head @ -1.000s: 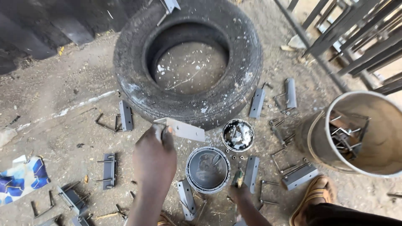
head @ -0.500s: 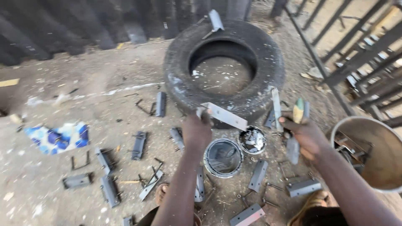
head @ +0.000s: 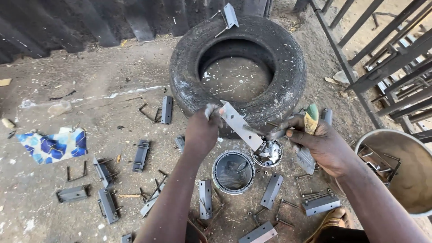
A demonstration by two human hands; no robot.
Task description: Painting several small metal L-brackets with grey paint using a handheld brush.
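My left hand (head: 201,131) grips one end of a flat grey metal plate (head: 240,126), holding it tilted over two paint tins. My right hand (head: 320,145) holds a paintbrush with a green-and-yellow handle (head: 310,119); its bristle end touches the plate's lower edge. Directly below sit an open tin with silvery paint (head: 269,153) and a larger grey tin (head: 233,171). Both hands hover in front of a worn black tyre (head: 288,76) lying flat on the dirt.
Several grey metal brackets with rod legs (head: 141,155) lie scattered on the dirt. Another bracket (head: 228,15) rests on the tyre's far rim. A round tub (head: 407,175) with metal pieces is at right, a patterned blue cloth (head: 53,145) at left, metal bars (head: 396,58) upper right.
My right hand has come in from the right and brought the brush against the plate. The left hand kept hold of the plate. The view shifted so the tyre sits more central.
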